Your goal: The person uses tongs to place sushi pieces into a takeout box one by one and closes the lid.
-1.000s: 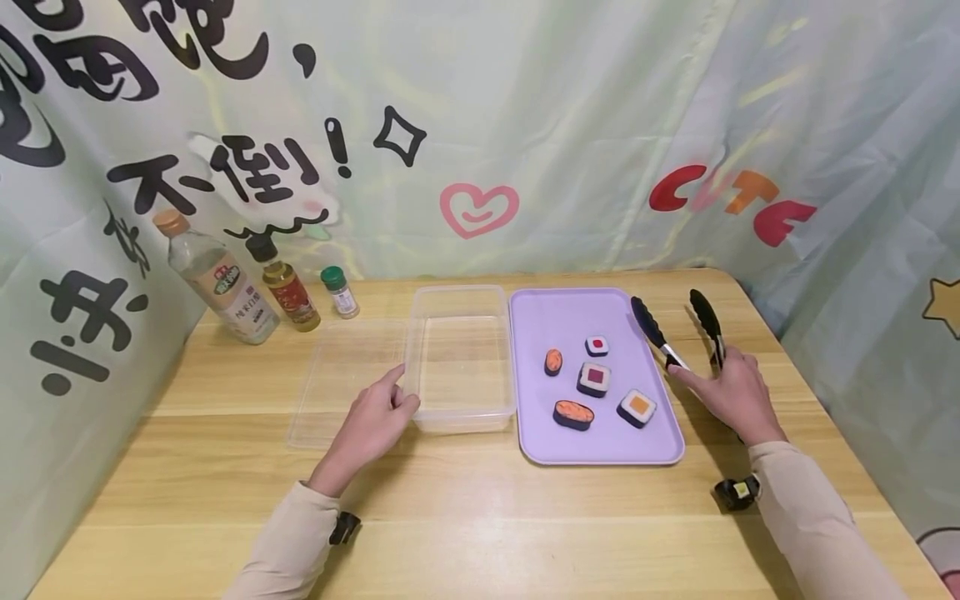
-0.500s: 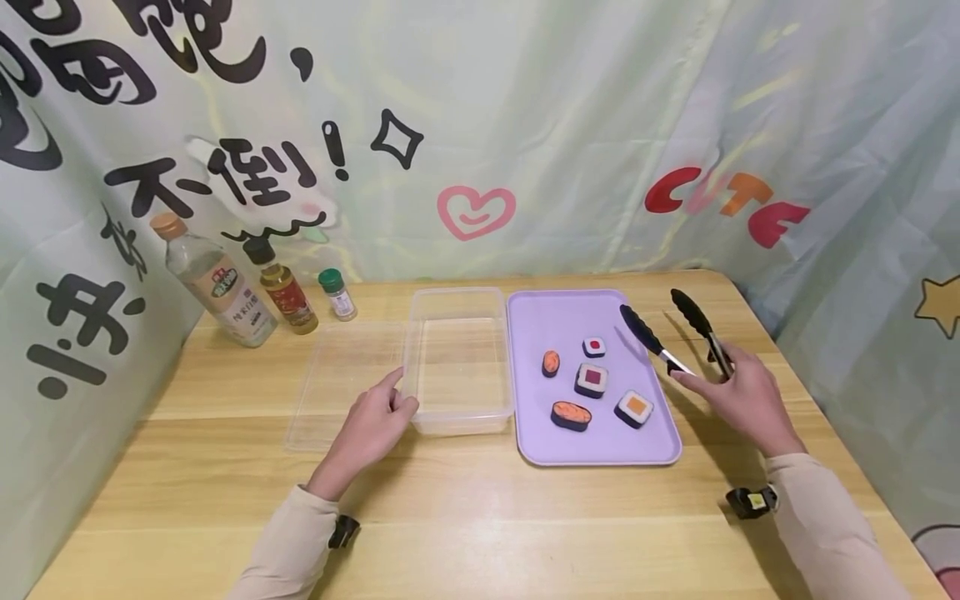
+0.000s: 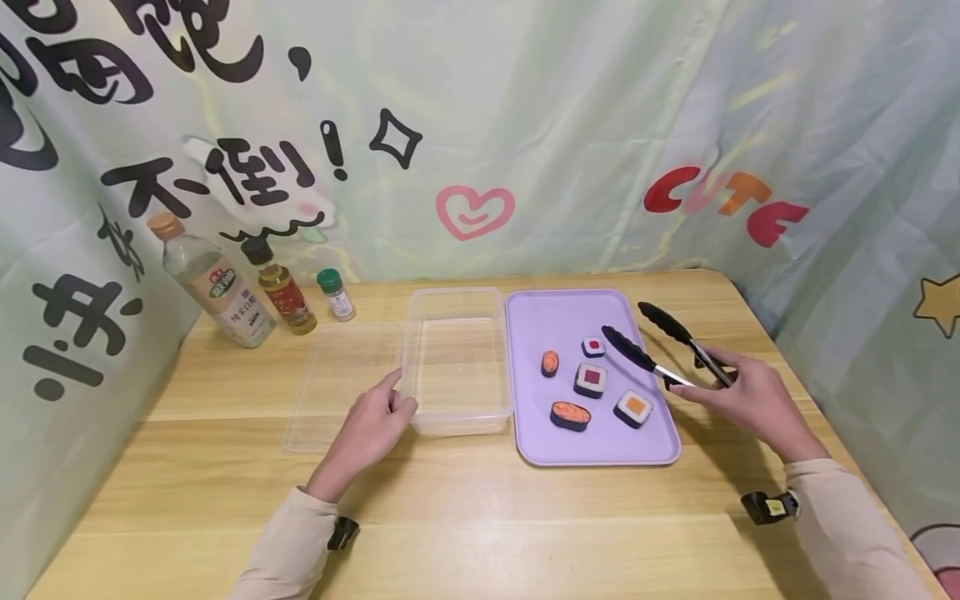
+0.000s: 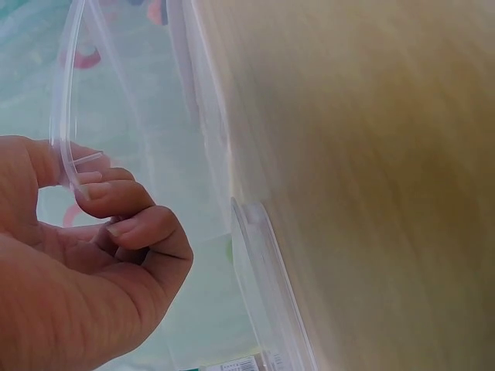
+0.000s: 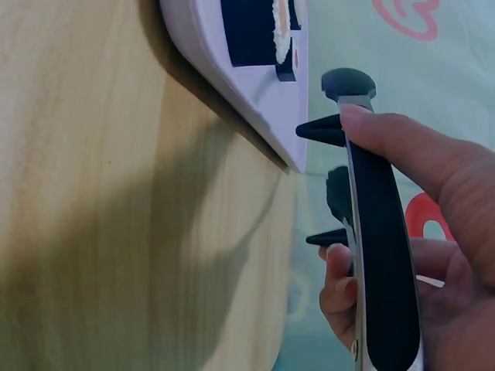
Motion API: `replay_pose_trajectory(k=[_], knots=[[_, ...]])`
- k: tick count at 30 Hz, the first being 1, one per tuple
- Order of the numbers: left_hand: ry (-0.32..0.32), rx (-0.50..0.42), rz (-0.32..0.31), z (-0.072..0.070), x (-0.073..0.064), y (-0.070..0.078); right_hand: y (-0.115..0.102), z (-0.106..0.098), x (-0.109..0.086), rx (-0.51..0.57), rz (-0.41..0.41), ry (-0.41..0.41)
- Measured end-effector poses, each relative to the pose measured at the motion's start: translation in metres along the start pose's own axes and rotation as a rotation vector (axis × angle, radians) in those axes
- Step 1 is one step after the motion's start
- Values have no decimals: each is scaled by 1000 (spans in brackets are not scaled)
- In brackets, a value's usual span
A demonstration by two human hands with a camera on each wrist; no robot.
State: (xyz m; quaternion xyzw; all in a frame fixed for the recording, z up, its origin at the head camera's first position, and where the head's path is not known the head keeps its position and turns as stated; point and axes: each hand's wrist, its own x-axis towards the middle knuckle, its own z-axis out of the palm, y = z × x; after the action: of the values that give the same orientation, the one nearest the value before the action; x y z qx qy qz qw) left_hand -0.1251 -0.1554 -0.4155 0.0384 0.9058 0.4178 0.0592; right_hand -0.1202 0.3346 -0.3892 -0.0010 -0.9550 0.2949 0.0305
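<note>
Pale wood-grain table [image 3: 480, 533], before light-green printed cloth backdrop [image 3: 570, 100]. Clear rectangular plastic container [image 3: 461, 415], apparently pinched at the rim by left hand [image 3: 371, 422], fingers curled, contact partly hidden. Black-and-silver tongs [image 3: 632, 349], spread, grasped in right hand [image 3: 757, 402], partly over lilac rectangular tray [image 3: 558, 321] bearing five black-wrapped sushi pieces [image 3: 591, 381]. Back left: three labelled, capped bottles [image 3: 287, 293].

And here's the wooden table [image 3: 480, 517], filling the lower frame: tall bottle [image 3: 225, 292], amber bottle [image 3: 288, 300], green-capped shaker [image 3: 339, 298] at left, clear lid [image 3: 337, 367] (nearly invisible!) left of centre, clear box [image 3: 457, 415] central, purple tray [image 3: 592, 448] right.
</note>
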Motion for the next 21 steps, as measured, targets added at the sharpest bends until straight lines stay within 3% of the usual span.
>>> replay_pose_trajectory(k=[21], knots=[[-13,8,-5,0,0,1,-6,-1,13,7,-31,-148]])
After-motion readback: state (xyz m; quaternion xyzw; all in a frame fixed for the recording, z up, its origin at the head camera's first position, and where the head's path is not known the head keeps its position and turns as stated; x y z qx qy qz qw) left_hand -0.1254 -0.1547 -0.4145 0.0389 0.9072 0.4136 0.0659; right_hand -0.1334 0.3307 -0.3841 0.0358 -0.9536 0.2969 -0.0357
